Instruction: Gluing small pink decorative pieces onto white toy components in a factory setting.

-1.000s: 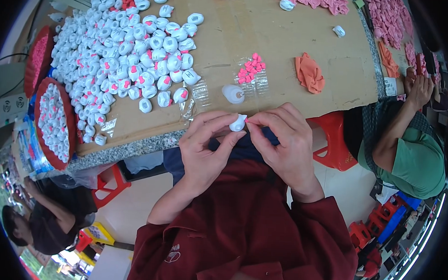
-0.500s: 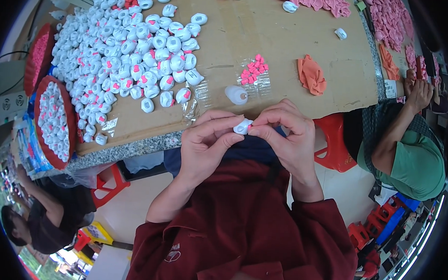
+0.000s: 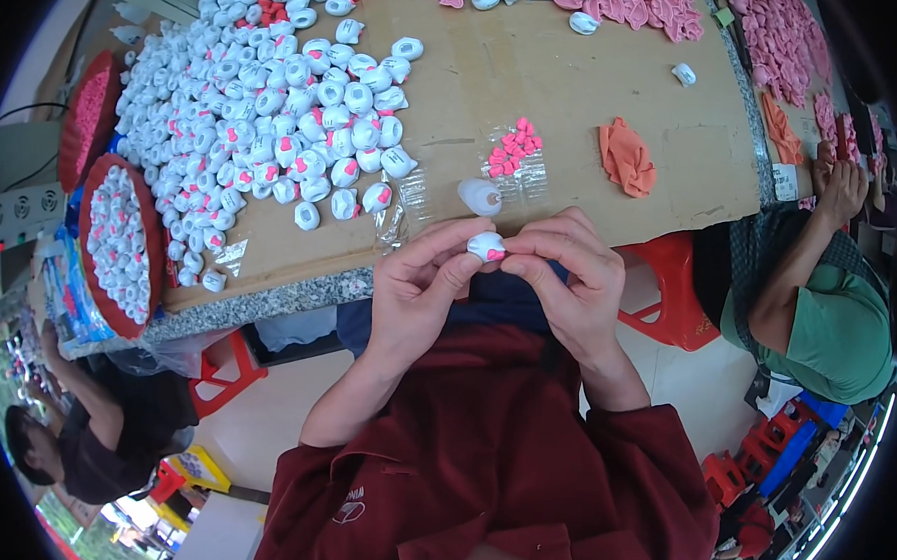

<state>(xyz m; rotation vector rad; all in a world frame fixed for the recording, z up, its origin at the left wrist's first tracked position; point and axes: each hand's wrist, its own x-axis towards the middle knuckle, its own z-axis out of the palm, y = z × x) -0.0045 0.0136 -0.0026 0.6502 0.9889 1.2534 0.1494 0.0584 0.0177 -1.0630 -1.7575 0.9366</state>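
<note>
L hand [image 3: 418,294] pinching small white shell [image 3: 485,246] betw. thumb + forefinger, held above table edge [image 3: 268,297], just in front of chest. R hand [image 3: 568,285] fingertips gripping pink insert [image 3: 497,254] against shell's side. Judged step: pressing insert home. Best w/ shell kept steady, opening facing R, push straight not skewed. Spare pink inserts [image 3: 514,148] on clear bag, near; finished pile [image 3: 286,113] well apart to L.
</note>
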